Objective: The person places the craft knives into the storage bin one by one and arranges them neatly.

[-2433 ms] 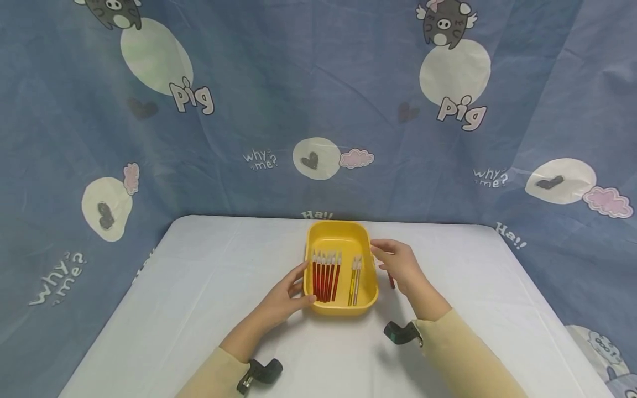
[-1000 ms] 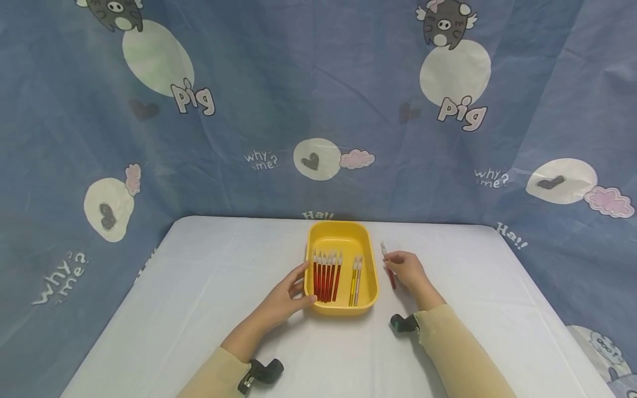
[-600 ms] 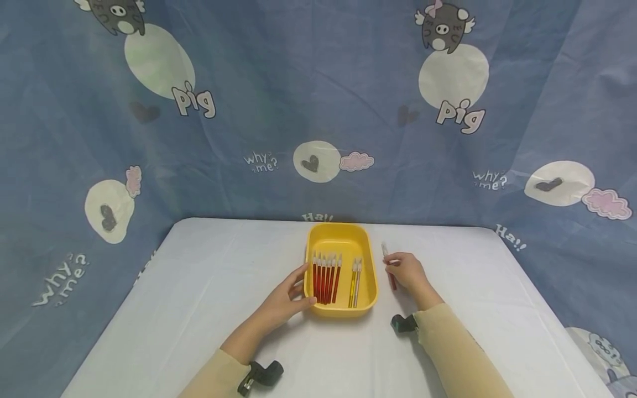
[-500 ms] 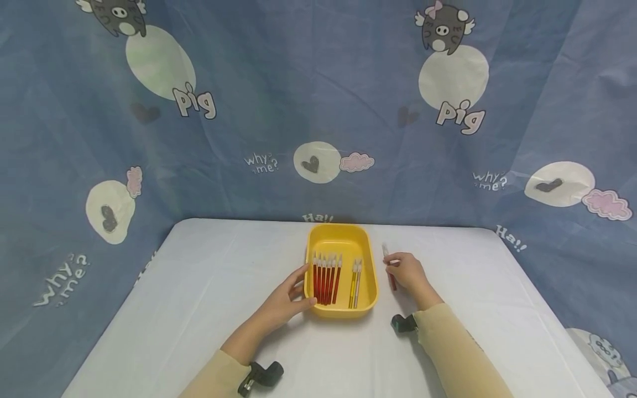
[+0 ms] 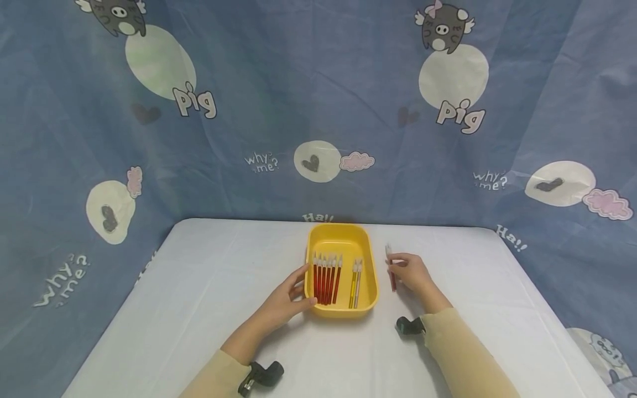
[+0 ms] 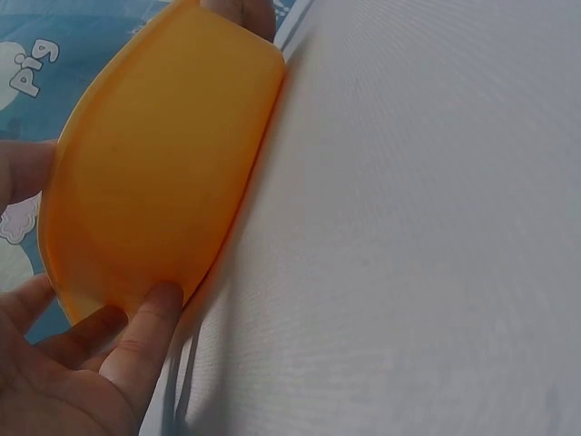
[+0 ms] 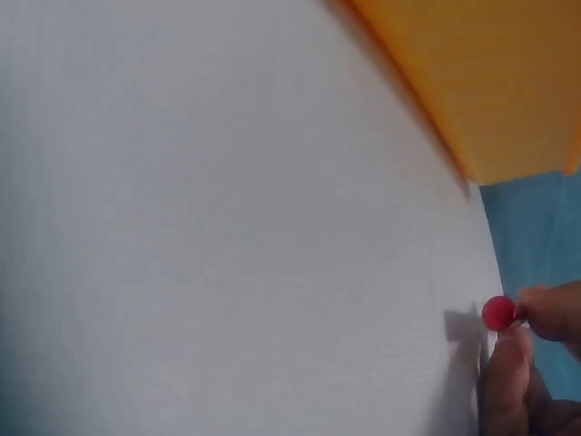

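My left hand (image 5: 281,304) holds the near left corner of a yellow tray (image 5: 343,313), thumb at the front rim and fingers against the outer left wall. In the tray lie several slim red pen-like sticks (image 5: 325,284) with whitish pointed tips, side by side at the left. A yellow one (image 5: 353,287) and a silvery one (image 5: 357,290) lie at the right. Just right of the tray, my right hand (image 5: 410,271) pinches another red stick (image 5: 393,282) between thumb and fingers, whitish tip pointing away. Its round red end (image 7: 498,313) faces the right wrist camera.
The white-covered table (image 5: 224,265) spreads around the tray. A blue printed cloth (image 5: 278,99) hangs behind the table. Black camera mounts (image 5: 266,374) sit at both wrists.
My right hand has moved from the tray's right rim onto the red stick beside it, and the stick has now shifted slightly right and stands straighter. My left hand keeps its place.
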A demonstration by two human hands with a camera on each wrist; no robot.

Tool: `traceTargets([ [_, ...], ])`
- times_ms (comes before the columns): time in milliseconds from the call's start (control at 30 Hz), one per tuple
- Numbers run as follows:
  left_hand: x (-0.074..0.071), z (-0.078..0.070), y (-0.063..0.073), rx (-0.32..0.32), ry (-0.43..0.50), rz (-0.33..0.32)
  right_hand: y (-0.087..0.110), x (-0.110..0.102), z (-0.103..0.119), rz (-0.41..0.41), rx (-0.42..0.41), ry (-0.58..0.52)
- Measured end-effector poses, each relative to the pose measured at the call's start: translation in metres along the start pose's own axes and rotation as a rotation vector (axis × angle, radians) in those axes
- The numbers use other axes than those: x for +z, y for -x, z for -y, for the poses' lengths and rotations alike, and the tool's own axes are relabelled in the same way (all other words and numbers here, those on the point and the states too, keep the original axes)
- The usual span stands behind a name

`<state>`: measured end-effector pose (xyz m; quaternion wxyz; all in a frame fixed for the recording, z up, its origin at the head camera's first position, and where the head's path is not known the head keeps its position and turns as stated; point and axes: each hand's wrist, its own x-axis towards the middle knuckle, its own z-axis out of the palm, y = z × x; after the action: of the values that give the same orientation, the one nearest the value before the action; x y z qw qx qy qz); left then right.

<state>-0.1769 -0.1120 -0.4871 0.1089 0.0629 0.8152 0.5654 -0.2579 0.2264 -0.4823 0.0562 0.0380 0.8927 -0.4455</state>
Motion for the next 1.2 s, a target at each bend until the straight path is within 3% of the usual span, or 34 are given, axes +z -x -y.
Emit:
traceTargets([
  [233,0.000,-0.001,-0.001,-0.014,0.008,0.001,0.010,-0.002,0.005,0.003,0.079,-0.086],
  [500,0.000,-0.003,-0.001,-0.024,0.008,0.001,0.026,-0.007,0.012,0.023,0.098,-0.167],
  [800,0.000,-0.001,-0.002,-0.024,0.025,0.010,0.040,-0.012,0.024,0.008,0.101,-0.241],
  [933,0.001,-0.002,-0.002,-0.030,0.019,0.006,0.046,-0.013,0.034,0.007,0.082,-0.322],
  [1200,0.001,-0.003,-0.001,-0.045,0.006,0.000,0.057,-0.002,0.057,0.006,0.071,-0.430],
])
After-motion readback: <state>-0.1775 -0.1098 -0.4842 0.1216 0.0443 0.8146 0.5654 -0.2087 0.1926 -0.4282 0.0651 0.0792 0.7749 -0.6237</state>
